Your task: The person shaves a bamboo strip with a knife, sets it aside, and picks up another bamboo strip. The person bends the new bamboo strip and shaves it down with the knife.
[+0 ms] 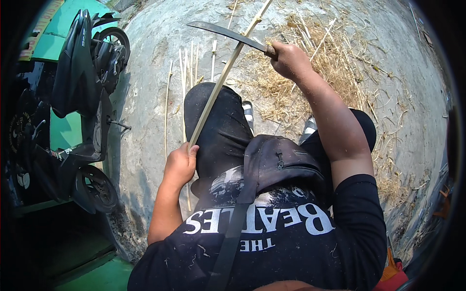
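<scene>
My left hand (pixel 180 164) is closed round the lower end of a long, pale bamboo strip (pixel 221 81). The strip slants up and away over my left knee, past the upper edge of the view. In my right hand (pixel 291 60) is the short wooden handle of a machete (pixel 225 33). Its dark, slightly curved blade points left and crosses the strip near a knot; whether the edge bites into it I cannot tell. Several thinner strips (pixel 184 72) lie on the ground beyond and beside my left knee.
A heap of straw-coloured shavings (pixel 330 63) spreads over the grey concrete ground (pixel 145 97) at the far right. On the left stands a black motorbike (pixel 82 97) by a green surface. A dark bag (pixel 286 162) hangs across my lap. Something red and orange (pixel 393 276) sits at lower right.
</scene>
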Demonstrator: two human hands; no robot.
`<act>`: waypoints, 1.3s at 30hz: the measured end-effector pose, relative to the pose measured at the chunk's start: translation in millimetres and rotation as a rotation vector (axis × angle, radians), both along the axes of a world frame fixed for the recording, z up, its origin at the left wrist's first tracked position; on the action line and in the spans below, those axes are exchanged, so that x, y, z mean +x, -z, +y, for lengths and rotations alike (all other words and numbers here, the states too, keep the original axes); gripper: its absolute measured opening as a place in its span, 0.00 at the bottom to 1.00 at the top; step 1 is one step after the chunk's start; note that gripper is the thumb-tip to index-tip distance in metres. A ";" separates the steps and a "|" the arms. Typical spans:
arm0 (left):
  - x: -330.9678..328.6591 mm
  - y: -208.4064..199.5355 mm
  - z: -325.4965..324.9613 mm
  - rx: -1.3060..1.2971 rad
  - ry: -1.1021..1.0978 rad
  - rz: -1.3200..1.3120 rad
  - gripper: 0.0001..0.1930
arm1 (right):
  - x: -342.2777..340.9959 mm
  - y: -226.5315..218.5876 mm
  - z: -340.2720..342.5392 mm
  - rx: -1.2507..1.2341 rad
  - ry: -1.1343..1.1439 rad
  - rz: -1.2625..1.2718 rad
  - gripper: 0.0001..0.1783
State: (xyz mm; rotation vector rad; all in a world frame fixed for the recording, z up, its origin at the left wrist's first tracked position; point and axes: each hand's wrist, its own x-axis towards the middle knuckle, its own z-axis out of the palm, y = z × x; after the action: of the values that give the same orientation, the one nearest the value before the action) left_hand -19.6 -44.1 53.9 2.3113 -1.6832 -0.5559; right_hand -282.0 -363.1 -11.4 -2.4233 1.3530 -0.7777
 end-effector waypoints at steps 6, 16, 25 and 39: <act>-2.1 17.6 8.6 -0.084 -0.014 -0.028 0.19 | 27.8 -32.1 36.0 -0.096 -0.319 0.110 0.05; 1.3 13.0 1.6 -0.066 0.028 -0.032 0.19 | 2.2 -3.7 4.1 0.015 -0.032 -0.097 0.06; 2.4 17.3 3.1 -0.111 0.048 -0.069 0.18 | 4.8 -19.6 4.0 -0.093 -0.083 -0.003 0.05; 4.6 2.3 19.9 -0.082 0.081 -0.018 0.18 | -19.9 -7.4 -12.0 -0.455 -0.269 0.004 0.06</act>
State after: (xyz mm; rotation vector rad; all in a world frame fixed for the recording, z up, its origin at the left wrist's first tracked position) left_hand -15.0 -24.2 51.6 2.2061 -1.7801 -0.4727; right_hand -301.9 -375.0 -4.0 -2.8666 0.8920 -1.1004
